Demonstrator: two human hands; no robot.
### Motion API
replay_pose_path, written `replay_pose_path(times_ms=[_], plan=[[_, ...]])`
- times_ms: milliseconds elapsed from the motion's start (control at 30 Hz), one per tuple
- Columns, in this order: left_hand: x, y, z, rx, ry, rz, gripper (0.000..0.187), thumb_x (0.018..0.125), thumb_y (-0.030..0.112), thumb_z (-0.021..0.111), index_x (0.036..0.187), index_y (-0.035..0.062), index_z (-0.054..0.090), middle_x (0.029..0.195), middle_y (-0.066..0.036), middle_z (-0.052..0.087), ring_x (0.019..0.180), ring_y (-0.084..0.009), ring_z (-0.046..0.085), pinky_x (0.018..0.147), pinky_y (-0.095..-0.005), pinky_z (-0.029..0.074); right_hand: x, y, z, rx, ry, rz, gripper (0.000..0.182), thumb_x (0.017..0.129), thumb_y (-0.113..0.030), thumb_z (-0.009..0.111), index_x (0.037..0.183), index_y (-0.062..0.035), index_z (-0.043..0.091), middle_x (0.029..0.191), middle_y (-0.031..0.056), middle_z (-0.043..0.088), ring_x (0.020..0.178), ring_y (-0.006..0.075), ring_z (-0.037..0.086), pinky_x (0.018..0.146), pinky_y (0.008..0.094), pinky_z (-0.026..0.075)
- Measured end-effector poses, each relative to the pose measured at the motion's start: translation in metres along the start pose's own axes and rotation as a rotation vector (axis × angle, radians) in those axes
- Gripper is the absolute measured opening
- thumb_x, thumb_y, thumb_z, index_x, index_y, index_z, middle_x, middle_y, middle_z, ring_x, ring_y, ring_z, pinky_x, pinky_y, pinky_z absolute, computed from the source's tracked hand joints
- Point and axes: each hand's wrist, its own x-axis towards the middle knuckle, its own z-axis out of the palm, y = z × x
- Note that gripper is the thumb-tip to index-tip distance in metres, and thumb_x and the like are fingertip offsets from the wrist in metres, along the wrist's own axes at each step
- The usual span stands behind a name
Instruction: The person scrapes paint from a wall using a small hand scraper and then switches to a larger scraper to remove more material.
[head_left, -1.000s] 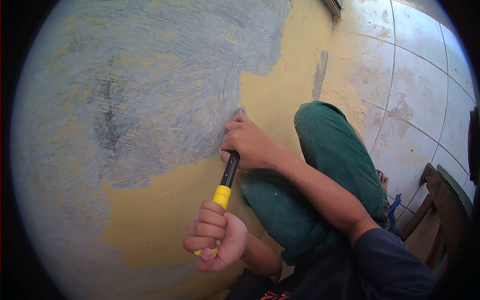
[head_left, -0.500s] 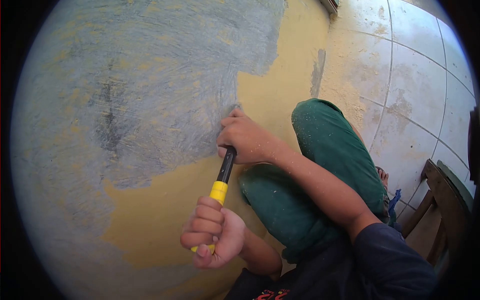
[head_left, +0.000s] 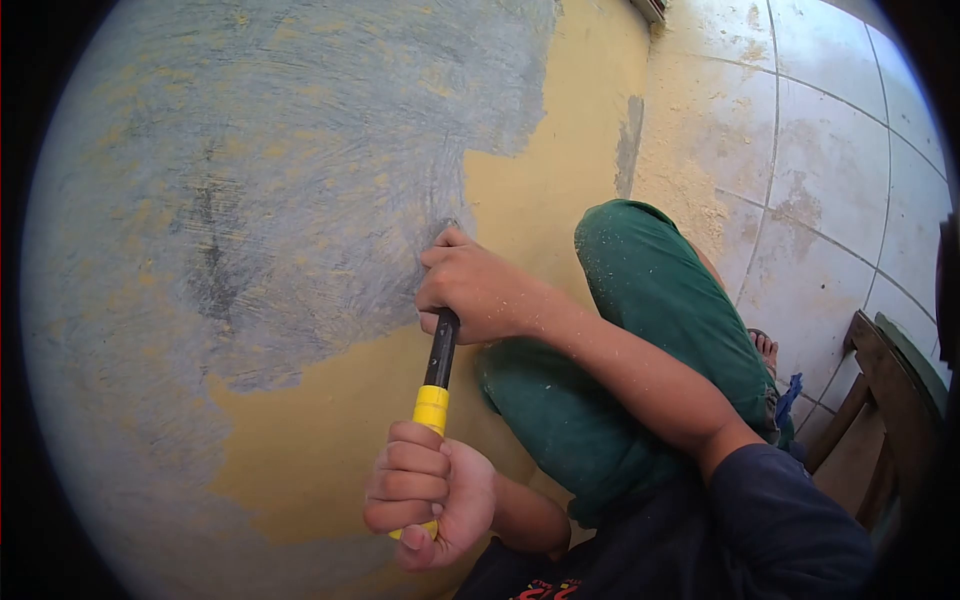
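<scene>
Tool (head_left: pixel 441 350): held at the wall (head_left: pixel 330 420), its far end mostly hidden from me.
Left hand (head_left: pixel 432 495): closed firmly round the yellow grip.
Right hand (head_left: pixel 482 290): curled over the black shaft.
Wall: yellow beside scratched grey.
Floor (head_left: pixel 830 165): dusty white tiles.

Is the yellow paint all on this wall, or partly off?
Partly off: a broad, scratched grey area carries only yellow flecks, while solid yellow paint shows to the left of the tool in the picture.
</scene>
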Motion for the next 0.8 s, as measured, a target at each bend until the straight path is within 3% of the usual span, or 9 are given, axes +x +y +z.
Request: replay_pose_path(times_ms=[400,500,567,700,733,800], plan=[[0.010,-0.007,-0.002,-0.004,-0.173,-0.069,0.027,0.081,0.026,0.045,0.063,0.0154,0.026,0.051,0.001,0.022,0.050,-0.0122,0.023,0.057,-0.0330,0.025,-0.002,0.020,-0.002,0.033,0.072,0.020,0.021,0.070,-0.019,0.064,0.054,-0.0109,0.054,0.057,0.0048,0.052,0.072,0.0229,0.052,0.080,0.0361,0.036],[0.014,-0.008,0.002,0.007,-0.077,-0.089,0.027,0.077,0.025,0.048,0.060,0.0120,0.032,0.045,0.000,0.026,0.043,-0.0120,0.022,0.051,-0.0328,0.022,0.002,0.016,-0.006,-0.040,0.077,0.057,0.022,0.070,-0.019,0.063,0.054,-0.0105,0.053,0.057,0.0046,0.052,0.072,0.0226,0.052,0.080,0.0361,0.036],[0.007,0.000,0.005,-0.008,-0.017,-0.005,0.028,0.078,0.025,0.048,0.060,0.0117,0.031,0.045,0.000,0.026,0.044,-0.0122,0.023,0.051,-0.0335,0.022,0.005,0.007,-0.007,-0.010,0.022,0.003,0.020,0.074,-0.022,0.065,0.057,-0.0119,0.062,0.061,0.0069,0.057,0.075,0.0242,0.056,0.082,0.0373,0.037],[0.014,-0.011,0.006,0.028,-0.039,-0.018,0.027,0.078,0.025,0.047,0.060,0.0115,0.031,0.045,0.000,0.026,0.044,-0.0125,0.023,0.052,-0.0336,0.023,0.002,0.025,-0.011,-0.067,0.032,0.064,0.018,0.073,-0.022,0.067,0.059,-0.0117,0.062,0.062,0.0066,0.058,0.076,0.0239,0.057,0.082,0.0371,0.037],[0.018,-0.017,0.006,0.011,-0.061,-0.063,0.027,0.078,0.024,0.047,0.060,0.0116,0.031,0.046,0.000,0.026,0.044,-0.0125,0.023,0.052,-0.0338,0.023,0.001,0.028,-0.013,-0.047,0.046,0.082,0.021,0.069,-0.017,0.063,0.054,-0.0102,0.051,0.057,0.0062,0.049,0.071,0.0232,0.051,0.082,0.0369,0.036],[0.020,-0.020,0.004,-0.033,-0.104,-0.104,0.026,0.078,0.023,0.046,0.061,0.0114,0.031,0.046,-0.001,0.028,0.044,-0.0127,0.023,0.052,-0.0341,0.023,0.001,0.026,-0.007,-0.014,0.097,0.041,0.021,0.069,-0.017,0.064,0.054,-0.0102,0.051,0.057,0.0064,0.049,0.070,0.0235,0.051,0.082,0.0371,0.036]])
